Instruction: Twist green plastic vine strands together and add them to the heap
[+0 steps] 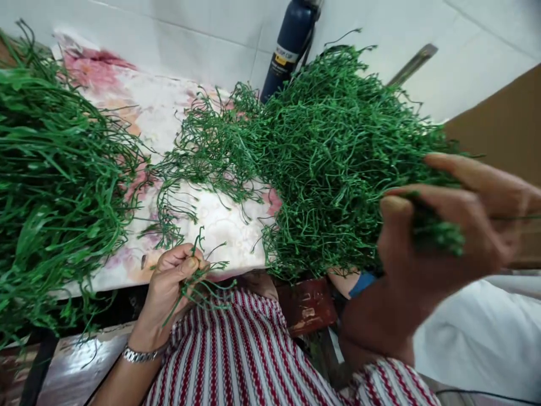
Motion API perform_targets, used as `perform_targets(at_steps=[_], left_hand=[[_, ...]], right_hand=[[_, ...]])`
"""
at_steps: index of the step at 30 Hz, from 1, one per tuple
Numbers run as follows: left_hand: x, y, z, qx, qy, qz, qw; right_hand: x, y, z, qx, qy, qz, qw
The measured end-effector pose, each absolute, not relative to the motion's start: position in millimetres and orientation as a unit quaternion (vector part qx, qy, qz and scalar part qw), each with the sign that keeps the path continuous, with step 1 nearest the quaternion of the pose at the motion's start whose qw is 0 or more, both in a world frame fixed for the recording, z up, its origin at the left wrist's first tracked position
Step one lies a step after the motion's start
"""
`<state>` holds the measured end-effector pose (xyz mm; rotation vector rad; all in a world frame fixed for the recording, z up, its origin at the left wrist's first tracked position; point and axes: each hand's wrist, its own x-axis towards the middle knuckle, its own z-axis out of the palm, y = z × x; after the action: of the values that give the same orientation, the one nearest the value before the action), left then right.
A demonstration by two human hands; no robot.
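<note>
My left hand (171, 282) pinches a branched green plastic stem (207, 279) between thumb and fingers, just over the front edge of the table. Its thin sprigs fan out to the right. Raised at the right, my right hand (482, 242) is curled around a small bunch of short green sprigs (448, 237), its thumb and index finger close together. Behind it spreads a large heap of thin green sprigs (338, 152). A looser scatter of sprigs (220, 146) trails from the heap across the middle of the table.
Another big pile of green stems (51, 186) fills the left side and hangs over the edge. The table has a floral cloth (220, 225). A dark blue bottle (291, 51) stands by the white tiled wall (203, 17). A brown cardboard panel (502, 118) is at the right.
</note>
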<state>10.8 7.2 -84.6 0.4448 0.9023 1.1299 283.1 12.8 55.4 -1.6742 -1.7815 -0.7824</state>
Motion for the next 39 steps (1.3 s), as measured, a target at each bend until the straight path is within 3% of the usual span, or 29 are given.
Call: perform_targets(at_steps=[1, 3, 5, 8, 20, 26, 32, 36, 39], left_hand=[[13, 8, -86, 0.198, 0.412, 0.504, 0.733], [16, 8, -90, 0.192, 0.412, 0.488, 0.745], [18, 7, -93, 0.194, 0.414, 0.476, 0.751], [19, 5, -93, 0.197, 0.416, 0.473, 0.751], [20, 6, -82, 0.218, 0.417, 0.485, 0.737], [24, 7, -85, 0.220, 0.411, 0.479, 0.743], [27, 6, -89, 0.243, 0.409, 0.474, 0.741], [27, 7, -86, 0.253, 0.419, 0.478, 0.730], [28, 8, -84, 0.267, 0.426, 0.493, 0.711]], right_hand=[[295, 22, 55, -0.622, -0.638, -0.349, 0.289], [314, 42, 48, -0.659, -0.627, -0.359, 0.208], [325, 58, 35, -0.672, -0.674, -0.285, 0.111], [330, 68, 21, -0.683, -0.694, -0.218, 0.065], [332, 45, 38, -0.655, -0.691, -0.234, 0.196], [325, 63, 19, -0.665, -0.691, -0.247, 0.140], [318, 72, 11, -0.645, -0.738, -0.184, 0.075], [323, 62, 21, -0.653, -0.726, -0.197, 0.094], [329, 52, 31, -0.644, -0.717, -0.213, 0.161]])
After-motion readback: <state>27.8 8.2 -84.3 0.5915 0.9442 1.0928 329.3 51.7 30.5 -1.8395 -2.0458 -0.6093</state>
